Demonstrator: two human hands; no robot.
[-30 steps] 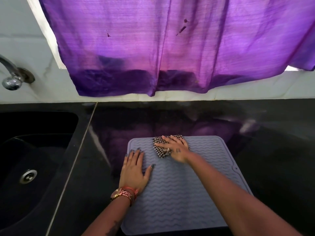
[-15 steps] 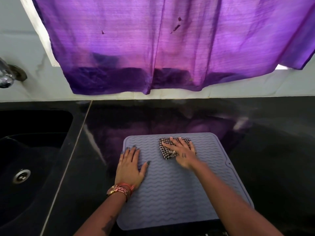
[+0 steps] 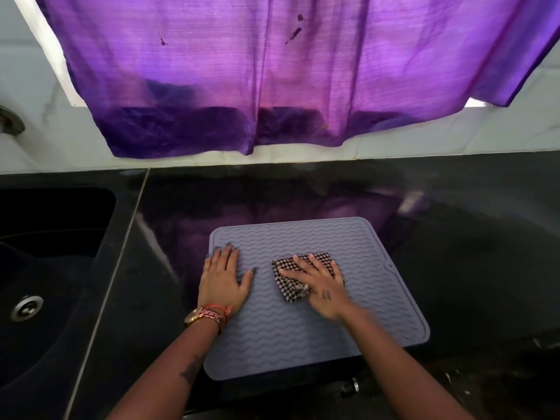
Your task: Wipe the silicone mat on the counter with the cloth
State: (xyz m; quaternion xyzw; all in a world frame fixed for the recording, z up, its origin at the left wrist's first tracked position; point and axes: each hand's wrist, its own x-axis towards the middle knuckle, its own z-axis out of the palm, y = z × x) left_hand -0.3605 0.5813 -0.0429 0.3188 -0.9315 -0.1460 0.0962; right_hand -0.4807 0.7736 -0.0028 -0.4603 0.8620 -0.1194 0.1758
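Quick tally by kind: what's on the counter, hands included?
Silicone mat: 1
Checked cloth: 1
Hands: 2, left hand flat on the mat, right hand pressing the cloth
Total: 4

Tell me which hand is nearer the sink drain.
Left. The left hand rests flat on the silicone mat's left edge, toward the sink drain; the right hand presses the checkered cloth farther right.
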